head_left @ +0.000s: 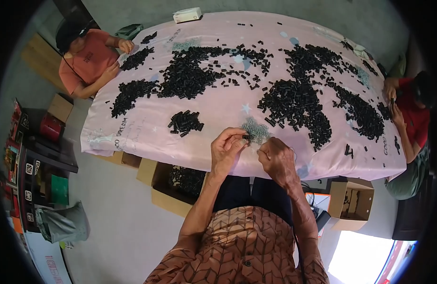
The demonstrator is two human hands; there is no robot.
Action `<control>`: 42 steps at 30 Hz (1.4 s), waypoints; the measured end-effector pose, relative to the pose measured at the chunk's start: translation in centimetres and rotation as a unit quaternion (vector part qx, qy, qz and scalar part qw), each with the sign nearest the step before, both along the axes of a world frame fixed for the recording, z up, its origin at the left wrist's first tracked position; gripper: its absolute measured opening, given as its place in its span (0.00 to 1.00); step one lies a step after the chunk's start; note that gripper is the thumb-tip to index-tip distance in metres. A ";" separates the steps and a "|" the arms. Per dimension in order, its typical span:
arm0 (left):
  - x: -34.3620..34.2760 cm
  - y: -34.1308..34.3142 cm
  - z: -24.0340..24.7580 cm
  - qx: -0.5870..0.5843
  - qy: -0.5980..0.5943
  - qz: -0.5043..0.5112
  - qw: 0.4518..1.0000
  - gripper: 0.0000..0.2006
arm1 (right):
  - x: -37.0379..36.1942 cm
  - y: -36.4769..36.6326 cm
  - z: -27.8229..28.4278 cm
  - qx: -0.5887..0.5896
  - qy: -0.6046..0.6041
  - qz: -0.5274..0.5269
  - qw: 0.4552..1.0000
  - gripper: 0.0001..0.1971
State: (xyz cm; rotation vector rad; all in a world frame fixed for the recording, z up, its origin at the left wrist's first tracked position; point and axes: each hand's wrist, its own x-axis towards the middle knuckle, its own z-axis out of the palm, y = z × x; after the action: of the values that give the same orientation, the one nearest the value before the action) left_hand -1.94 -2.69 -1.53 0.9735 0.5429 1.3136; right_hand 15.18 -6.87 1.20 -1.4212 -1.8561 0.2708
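Rust-brown shirt (228,244) with dark leaf-like pattern, dark round button (247,263), matching short sleeves (170,266), dark trousers (232,193), thin black cord (301,258)

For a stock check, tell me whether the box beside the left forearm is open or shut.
The cardboard box is open: its flaps are spread outward and black pieces show inside.

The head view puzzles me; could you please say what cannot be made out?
Head view:
Right hand: any held item, hidden by curled fingers.
Silvery pile: single pieces, too small.
Black piece in the left hand: partly covered by fingertips.
Open left-hand box: far side, hidden by tablecloth.
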 end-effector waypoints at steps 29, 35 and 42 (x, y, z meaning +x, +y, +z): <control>0.0 0.0 -0.3 0.039 0.017 0.009 0.999 0.08 | 0.1 -0.7 0.6 0.018 0.172 0.042 0.984 0.04; 0.0 -0.1 -0.1 0.028 0.005 -0.019 0.999 0.11 | 0.0 0.6 1.1 -0.017 0.306 0.072 0.949 0.05; -0.1 -0.1 -0.6 0.049 0.007 -0.022 0.999 0.11 | -0.5 1.1 0.4 -0.035 0.319 0.051 0.946 0.05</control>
State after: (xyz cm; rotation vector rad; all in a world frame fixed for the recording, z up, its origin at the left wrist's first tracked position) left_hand -2.02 -2.80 -2.18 1.0705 0.4684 1.3046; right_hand 14.64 -5.74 1.62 -1.1026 -1.3863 0.7583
